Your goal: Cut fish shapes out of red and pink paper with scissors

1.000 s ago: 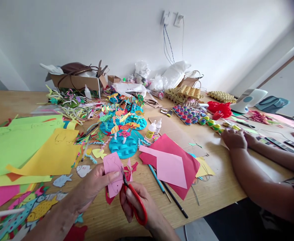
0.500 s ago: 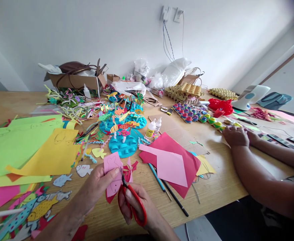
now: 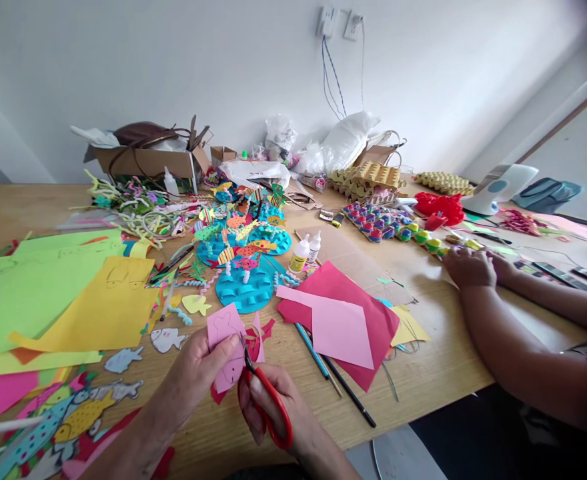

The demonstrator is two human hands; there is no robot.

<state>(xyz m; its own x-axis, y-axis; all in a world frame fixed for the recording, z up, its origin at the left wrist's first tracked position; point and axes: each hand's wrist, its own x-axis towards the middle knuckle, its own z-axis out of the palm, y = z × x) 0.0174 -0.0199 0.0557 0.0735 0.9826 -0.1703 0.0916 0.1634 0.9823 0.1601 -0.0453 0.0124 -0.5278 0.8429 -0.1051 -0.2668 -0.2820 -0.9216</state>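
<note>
A small piece of pink paper (image 3: 226, 325) with a fish outline drawn on it is pinched between the thumb and fingers of my left hand (image 3: 206, 363). My right hand (image 3: 273, 403) grips red-handled scissors (image 3: 277, 412), their blades at the right edge of that paper. Red and pink paper scraps (image 3: 259, 337) lie just behind the blades. To the left of my left hand are cut-out paper fish, among them a white one (image 3: 166, 340) and a spotted yellow one (image 3: 78, 415). A pale yellow fish (image 3: 196, 305) lies near a blue ribbed disc (image 3: 245, 288).
Green sheets (image 3: 38, 293) and a yellow sheet (image 3: 108, 307) cover the left. Red paper (image 3: 386, 333), pencils (image 3: 348, 390) and glue bottles (image 3: 300, 254) sit right of centre. At the right, a co-worker's hands (image 3: 468, 268) touch painted egg cartons (image 3: 368, 220). A cardboard box (image 3: 148, 163) stands behind.
The scissors and my right hand have shifted very slightly, and the lower part of the pink paper has a changed edge by the blades. The view has moved a little.
</note>
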